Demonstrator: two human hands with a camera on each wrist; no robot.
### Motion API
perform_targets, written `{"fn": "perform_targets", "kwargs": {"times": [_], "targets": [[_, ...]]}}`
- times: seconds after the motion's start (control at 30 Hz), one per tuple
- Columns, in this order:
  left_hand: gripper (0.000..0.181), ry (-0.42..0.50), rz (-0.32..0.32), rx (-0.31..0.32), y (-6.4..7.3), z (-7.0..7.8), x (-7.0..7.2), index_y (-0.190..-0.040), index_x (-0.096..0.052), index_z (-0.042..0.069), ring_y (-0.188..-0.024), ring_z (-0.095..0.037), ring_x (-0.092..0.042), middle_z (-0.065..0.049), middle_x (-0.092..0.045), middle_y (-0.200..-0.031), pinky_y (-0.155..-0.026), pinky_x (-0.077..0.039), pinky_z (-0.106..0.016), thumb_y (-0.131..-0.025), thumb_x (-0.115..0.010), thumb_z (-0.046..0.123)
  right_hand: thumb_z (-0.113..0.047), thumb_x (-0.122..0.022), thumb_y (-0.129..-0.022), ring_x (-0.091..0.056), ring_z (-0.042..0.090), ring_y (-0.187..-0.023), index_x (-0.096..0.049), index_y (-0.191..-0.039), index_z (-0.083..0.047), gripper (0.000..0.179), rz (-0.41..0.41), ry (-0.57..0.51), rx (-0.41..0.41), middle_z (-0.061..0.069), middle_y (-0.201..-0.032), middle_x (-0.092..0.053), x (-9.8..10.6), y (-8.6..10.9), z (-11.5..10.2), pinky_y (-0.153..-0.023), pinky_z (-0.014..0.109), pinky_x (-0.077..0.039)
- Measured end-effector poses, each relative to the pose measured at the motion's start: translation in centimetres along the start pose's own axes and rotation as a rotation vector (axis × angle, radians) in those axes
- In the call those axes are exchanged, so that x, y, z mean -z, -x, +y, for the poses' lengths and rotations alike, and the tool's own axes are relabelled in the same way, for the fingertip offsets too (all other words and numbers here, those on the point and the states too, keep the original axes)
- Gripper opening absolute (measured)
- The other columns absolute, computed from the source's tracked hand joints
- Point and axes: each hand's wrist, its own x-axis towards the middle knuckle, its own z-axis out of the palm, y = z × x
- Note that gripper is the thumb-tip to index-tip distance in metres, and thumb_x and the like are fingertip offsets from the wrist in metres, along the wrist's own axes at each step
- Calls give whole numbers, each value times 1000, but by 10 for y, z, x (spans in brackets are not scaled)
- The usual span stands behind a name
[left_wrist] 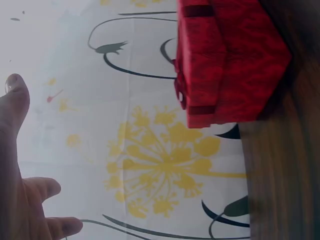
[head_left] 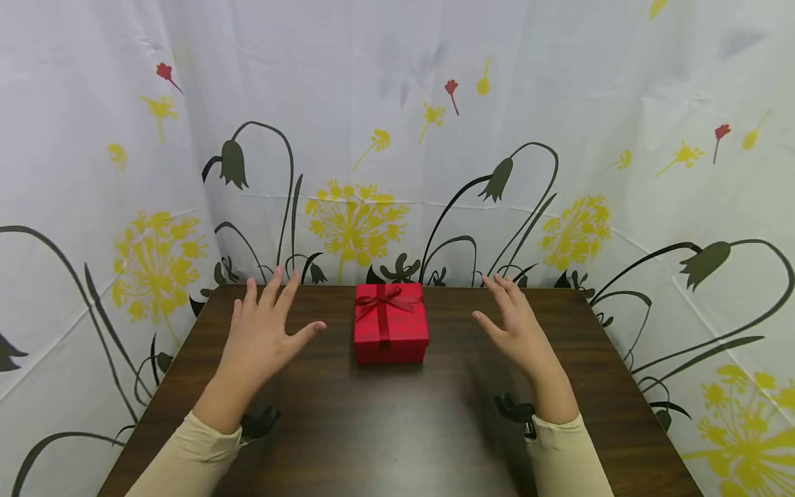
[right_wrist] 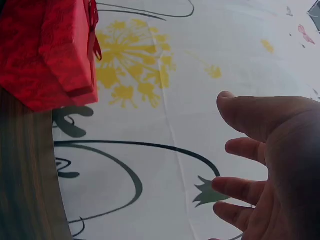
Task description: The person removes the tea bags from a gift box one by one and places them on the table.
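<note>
A red gift box (head_left: 391,335) with a dark red ribbon and bow (head_left: 386,301) on its lid sits near the far edge of the table. To its left my left hand (head_left: 263,338) is held over the table, fingers spread and thumb pointing toward the box. On the other side my right hand (head_left: 518,331) is raised in the same manner, its fingers extended. Both hands are apart from the box and hold nothing. In the left wrist view the box (left_wrist: 235,65) stands beyond the thumb; the right wrist view has the box (right_wrist: 50,55) at upper left.
The dark wooden table (head_left: 385,435) reaches back to a white curtain (head_left: 348,83) printed with yellow and grey flowers, which hangs behind it and along both sides. Dark wrist camera mounts (head_left: 514,408) show under both cream sleeves (head_left: 568,455).
</note>
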Motion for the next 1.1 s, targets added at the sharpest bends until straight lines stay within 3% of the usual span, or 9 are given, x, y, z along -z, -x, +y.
{"fn": "perform_targets", "kwargs": {"times": [0.2, 0.5, 0.73, 0.97, 1.1], "targets": [[109, 37, 0, 19, 0, 5, -2, -178, -5, 30, -160, -68, -14, -21, -19, -182, -120, -19, -87, -97, -60, 80, -26, -77, -104, -39, 42, -159, -41, -169, -17, 74, 33, -60, 4, 20, -168, -42, -11, -3, -10, -125, 67, -36], [109, 157, -30, 58, -2, 18, -15, -178, -8, 24, -160, -66, -20, -27, -27, -178, -127, -20, -79, -98, -57, 81, -33, -74, -106, -51, 38, -151, -49, -162, -12, 65, 52, -139, -229, 17, -157, -55, -27, -10, -28, -121, 64, -44], [111, 291, -19, 69, -11, 30, -18, -178, -8, 17, -165, -51, -26, -23, -28, -179, -131, -23, -70, -100, -60, 76, -35, -74, -105, -57, 37, -146, -54, -156, -17, 59, 65, -275, -334, 16, -153, -60, -32, -20, -40, -116, 61, -49], [116, 423, -113, 157, -14, 44, -29, -177, -3, 12, -165, -50, -26, -23, -27, -179, -128, -29, -72, -99, -61, 76, -32, -75, -104, -63, 36, -142, -56, -153, -16, 54, 58, -425, -389, 14, -150, -64, -47, -26, -46, -117, 58, -51], [121, 456, -155, 162, -13, 42, -36, -177, -4, 9, -167, -49, -22, -20, -26, -180, -128, -28, -73, -96, -67, 75, -32, -75, -104, -67, 36, -135, -58, -151, -18, 51, 35, -466, -402, 12, -145, -69, -62, -27, -51, -111, 58, -55]]}}
